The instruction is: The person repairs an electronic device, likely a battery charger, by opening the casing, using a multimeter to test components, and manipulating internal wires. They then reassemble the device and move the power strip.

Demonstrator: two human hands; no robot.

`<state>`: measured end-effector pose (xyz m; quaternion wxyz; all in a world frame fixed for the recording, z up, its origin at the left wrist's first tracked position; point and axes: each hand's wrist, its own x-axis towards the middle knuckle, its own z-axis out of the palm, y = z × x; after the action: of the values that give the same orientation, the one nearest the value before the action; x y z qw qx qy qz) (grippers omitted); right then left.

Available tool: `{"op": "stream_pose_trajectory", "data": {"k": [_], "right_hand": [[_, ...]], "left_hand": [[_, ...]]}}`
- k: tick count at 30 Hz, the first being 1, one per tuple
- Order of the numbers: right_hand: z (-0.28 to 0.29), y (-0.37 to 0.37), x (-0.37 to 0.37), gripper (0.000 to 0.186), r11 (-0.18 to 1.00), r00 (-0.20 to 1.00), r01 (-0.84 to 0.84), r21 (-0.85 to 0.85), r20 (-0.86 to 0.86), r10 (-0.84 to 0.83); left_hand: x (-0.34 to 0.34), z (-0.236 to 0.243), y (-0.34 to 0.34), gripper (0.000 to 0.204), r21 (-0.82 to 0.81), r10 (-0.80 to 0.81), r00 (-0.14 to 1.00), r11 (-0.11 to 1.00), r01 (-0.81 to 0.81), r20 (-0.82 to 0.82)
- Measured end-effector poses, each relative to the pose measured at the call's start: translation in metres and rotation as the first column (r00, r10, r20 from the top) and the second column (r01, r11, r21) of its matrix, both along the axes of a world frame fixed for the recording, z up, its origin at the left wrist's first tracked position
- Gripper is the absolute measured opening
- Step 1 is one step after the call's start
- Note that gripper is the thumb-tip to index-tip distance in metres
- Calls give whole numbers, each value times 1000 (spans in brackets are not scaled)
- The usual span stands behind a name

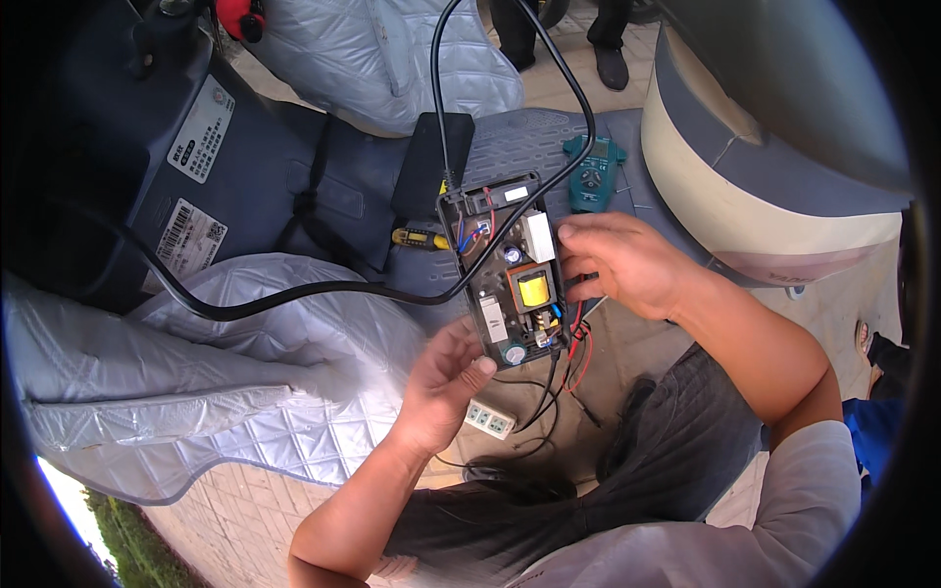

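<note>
An opened charger (500, 294) hangs tilted over the footboard, its circuit board facing up with a yellow transformer, capacitors and metal heat sinks showing. My left hand (441, 387) grips its lower left edge, thumb on the near corner. Along the right edge, the curled fingers of my right hand (627, 265) hold the case; some fingertips are hidden. A thick black cable (323, 299) loops over the board. Red and black leads (586, 353) hang below its near end. Just left of the charger lies a screwdriver (417, 238) with a yellow and black handle.
A teal meter (593, 176) and a black plastic case piece (428, 162) rest on the scooter's footboard (520, 137). Silver quilted covers (294, 343) drape at left. On the paving below lies a white power strip (490, 419) among cords. Another person's legs (610, 44) stand beyond.
</note>
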<state>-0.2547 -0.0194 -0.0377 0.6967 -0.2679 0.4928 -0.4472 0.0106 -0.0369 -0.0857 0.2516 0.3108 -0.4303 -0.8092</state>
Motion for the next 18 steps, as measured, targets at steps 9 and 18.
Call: {"op": "stream_pose_trajectory", "data": {"k": [9, 18], "right_hand": [[-1, 2, 9, 30, 993, 998, -42, -111, -61, 35], [6, 7, 13, 31, 987, 996, -49, -151, -77, 37]], "left_hand": [[8, 9, 8, 54, -76, 24, 999, 997, -21, 43], [11, 13, 12, 56, -83, 31, 999, 996, -28, 36]]}}
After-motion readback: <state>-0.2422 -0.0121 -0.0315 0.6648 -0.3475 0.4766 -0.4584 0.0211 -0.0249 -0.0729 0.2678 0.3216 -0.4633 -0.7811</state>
